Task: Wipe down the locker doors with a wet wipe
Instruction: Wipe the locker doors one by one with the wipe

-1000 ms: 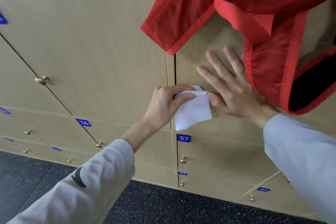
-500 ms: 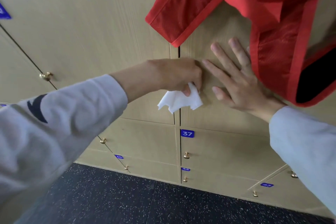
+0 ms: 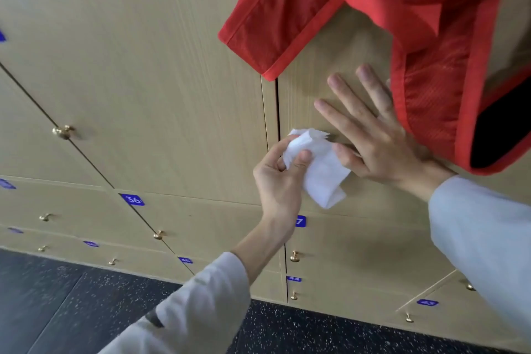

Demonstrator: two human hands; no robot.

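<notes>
Nearest the camera, two pale grey sleeves are reaching forward from the bottom of the view. The left hand point(image 3: 280, 181) is holding a crumpled white wet wipe point(image 3: 320, 171), its thumb and curled fingers point(image 3: 303, 158) pinching the upper part of the wipe while the lower part is hanging loose below. The wipe is sitting in front of the lower left part of a light wood locker door point(image 3: 330, 66), just right of the dark vertical seam; whether it is actually touching the wood is hard to tell from this angle.

The right hand point(image 3: 373, 141) is lying flat against that same door, fingers straight and slightly spread, holding nothing, with its thumb just beside the wipe. A red mesh vest point(image 3: 388, 3) with solid red edging is hanging down over the upper part of the door and is draping partly over the back of the right hand and its wrist.

Below the hands, a blue number tag point(image 3: 300, 221) is partly hidden by the left wrist, and another blue tag reading 36 point(image 3: 132, 199) is sitting to the left. Small brass knobs point(image 3: 63, 131) are dotting the neighbouring doors. Farther down, the dark speckled floor point(image 3: 86, 310) is running along the base of the lockers.
</notes>
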